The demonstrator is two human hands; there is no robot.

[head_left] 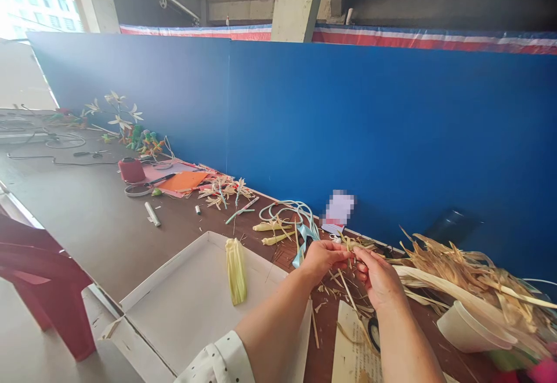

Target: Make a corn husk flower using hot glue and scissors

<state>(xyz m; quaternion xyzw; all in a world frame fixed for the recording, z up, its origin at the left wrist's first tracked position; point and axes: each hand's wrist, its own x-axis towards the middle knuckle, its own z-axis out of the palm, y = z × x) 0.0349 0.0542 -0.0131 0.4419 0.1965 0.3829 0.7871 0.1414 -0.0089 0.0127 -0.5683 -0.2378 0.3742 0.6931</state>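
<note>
Close together over the table's right side, both hands pinch at a small pale piece of dried husk (347,240). My left hand (324,259) is closed, thumb against fingertips. My right hand (378,275) is closed too, its fingertips meeting the left ones. Fingers hide most of the piece between them. A thin pale strip (346,284) slants down below the hands; whether it joins the held piece I cannot tell. Left of my left wrist lie a light-blue ribbon (301,249) and two yellowish husk bundles (274,238). A folded yellow-green husk (235,271) lies in a white box lid (187,313).
Dried corn husks (461,261) pile up at right, beside a tilted white cup (474,328). A printed sheet (352,342) lies below the hands. Orange paper (185,181), a red thread spool (131,170) and husk flowers (119,110) line the blue partition (369,122). A red chair (47,290) stands left.
</note>
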